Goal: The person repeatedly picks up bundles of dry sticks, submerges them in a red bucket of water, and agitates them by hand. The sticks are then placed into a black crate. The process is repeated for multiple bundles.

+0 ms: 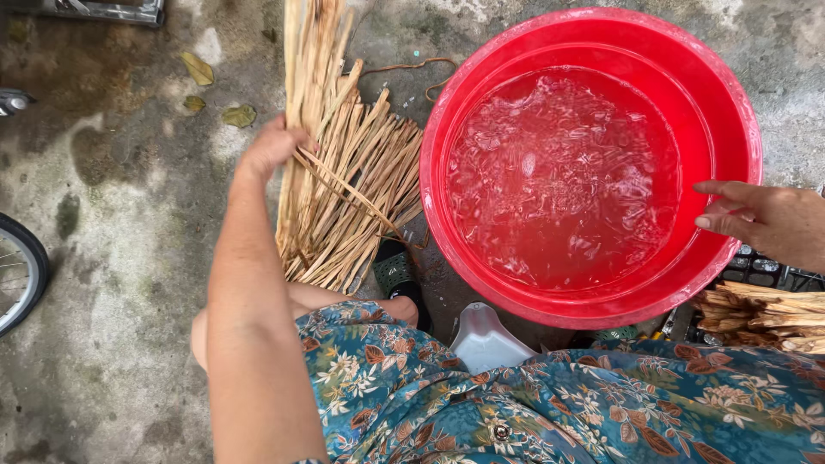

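Left hand (271,148) closed over the strips (348,185) — a bundle of dry, tan, flat lengths lying on the concrete floor (112,258); fingers curl over the bundle's left edge, near its middle. Strips fan out at the near end, close to a dark sandal (397,275), and run away toward the far edge of view, where they narrow. One thin strip crosses the bundle diagonally from under the hand.

Right hand (765,222) spread, fingers loosely extended, holding nothing; it hangs over the right rim of the basin (730,94). Whether a fingertip touches the rim — cannot tell.

Basin: round, red, filled with rippled water (559,180). It sits on the floor just right of the strips, its left wall almost against them.

Second pile (760,320) of similar tan strips lies at the basin's near right, below the right hand.

Pale plastic stool (488,342) shows at the basin's near edge, between the knees. Floral blue garment (550,404) fills the near edge of view. Bicycle wheel (19,273) at the left edge; a few dead leaves (215,94) on the floor beyond the left hand.
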Demonstrator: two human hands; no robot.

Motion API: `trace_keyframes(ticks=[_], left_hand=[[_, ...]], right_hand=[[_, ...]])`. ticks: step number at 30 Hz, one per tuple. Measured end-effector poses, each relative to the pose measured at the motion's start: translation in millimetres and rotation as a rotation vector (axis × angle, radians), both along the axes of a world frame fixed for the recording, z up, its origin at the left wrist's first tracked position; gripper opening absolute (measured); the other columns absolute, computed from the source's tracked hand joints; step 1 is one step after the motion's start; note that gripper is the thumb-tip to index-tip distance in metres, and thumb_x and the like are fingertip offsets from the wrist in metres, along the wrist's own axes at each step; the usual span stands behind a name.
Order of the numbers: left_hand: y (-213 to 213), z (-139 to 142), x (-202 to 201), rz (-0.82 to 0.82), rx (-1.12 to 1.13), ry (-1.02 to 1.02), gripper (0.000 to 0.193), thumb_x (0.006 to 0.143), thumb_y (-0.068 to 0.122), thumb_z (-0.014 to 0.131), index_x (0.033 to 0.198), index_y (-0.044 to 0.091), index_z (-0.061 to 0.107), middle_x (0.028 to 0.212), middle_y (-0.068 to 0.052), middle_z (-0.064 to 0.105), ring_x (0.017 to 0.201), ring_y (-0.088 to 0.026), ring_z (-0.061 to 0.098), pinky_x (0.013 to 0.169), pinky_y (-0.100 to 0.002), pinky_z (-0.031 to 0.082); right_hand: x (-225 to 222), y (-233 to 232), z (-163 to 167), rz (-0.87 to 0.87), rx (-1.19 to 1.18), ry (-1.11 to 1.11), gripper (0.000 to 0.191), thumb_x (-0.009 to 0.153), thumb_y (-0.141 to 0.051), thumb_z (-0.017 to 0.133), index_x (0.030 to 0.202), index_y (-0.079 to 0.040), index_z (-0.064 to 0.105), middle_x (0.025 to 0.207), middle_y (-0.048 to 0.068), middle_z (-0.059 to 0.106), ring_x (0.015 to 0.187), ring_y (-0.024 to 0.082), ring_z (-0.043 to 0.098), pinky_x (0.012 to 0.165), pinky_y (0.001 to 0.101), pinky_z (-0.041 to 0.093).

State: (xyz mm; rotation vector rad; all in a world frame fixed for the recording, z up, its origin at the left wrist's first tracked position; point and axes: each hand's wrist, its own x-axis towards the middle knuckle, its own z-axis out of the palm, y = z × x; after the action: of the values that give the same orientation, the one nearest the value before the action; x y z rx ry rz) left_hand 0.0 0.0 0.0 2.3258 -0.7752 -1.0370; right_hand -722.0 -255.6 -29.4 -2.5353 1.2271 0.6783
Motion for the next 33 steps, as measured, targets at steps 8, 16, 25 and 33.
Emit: trace_keyframes(ticks=[8,16,25,33], left_hand=[[-33,99,-71,-0.351,-0.071,-0.402,0.066,0.090,0.039,0.076,0.145,0.013,0.049,0.123,-0.016,0.068,0.111,-0.031,0.066,0.101,-0.047,0.049],[-49,102,-204,-0.872,-0.085,-0.161,0.057,0.081,0.023,0.077,0.136,0.019,0.062,0.109,-0.009,0.077,0.098,-0.022,0.074,0.091,-0.037,0.057],[-39,87,-174,-0.838,0.122,-0.234,0.052,0.081,0.016,0.074,0.131,0.020,0.064,0.108,-0.008,0.075,0.098,-0.023,0.072,0.091,-0.039,0.056],[-16,68,-114,-0.733,0.347,-0.280,0.044,0.084,0.023,0.075,0.126,0.017,0.066,0.113,-0.009,0.074,0.105,-0.024,0.070,0.095,-0.040,0.055]], right_hand=[[155,91,149,0.353,-0.500,-0.606,0.082,0.090,-0.050,0.068,0.156,-0.008,0.046,0.150,0.019,0.057,0.142,0.034,0.055,0.117,0.0453,0.048],[267,133,127,0.434,-0.450,-0.547,0.122,0.064,-0.058,0.083,0.161,-0.018,0.021,0.167,0.020,0.021,0.152,0.040,0.014,0.119,0.0659,0.009],[213,66,50,-0.016,-0.450,-0.700,0.025,0.088,-0.010,0.080,0.110,-0.010,0.068,0.094,0.010,0.072,0.083,0.026,0.072,0.077,0.0426,0.060],[188,49,20,-0.075,-0.435,-0.875,0.029,0.089,-0.007,0.080,0.117,-0.011,0.075,0.098,0.013,0.074,0.083,0.030,0.073,0.074,0.0434,0.059]])
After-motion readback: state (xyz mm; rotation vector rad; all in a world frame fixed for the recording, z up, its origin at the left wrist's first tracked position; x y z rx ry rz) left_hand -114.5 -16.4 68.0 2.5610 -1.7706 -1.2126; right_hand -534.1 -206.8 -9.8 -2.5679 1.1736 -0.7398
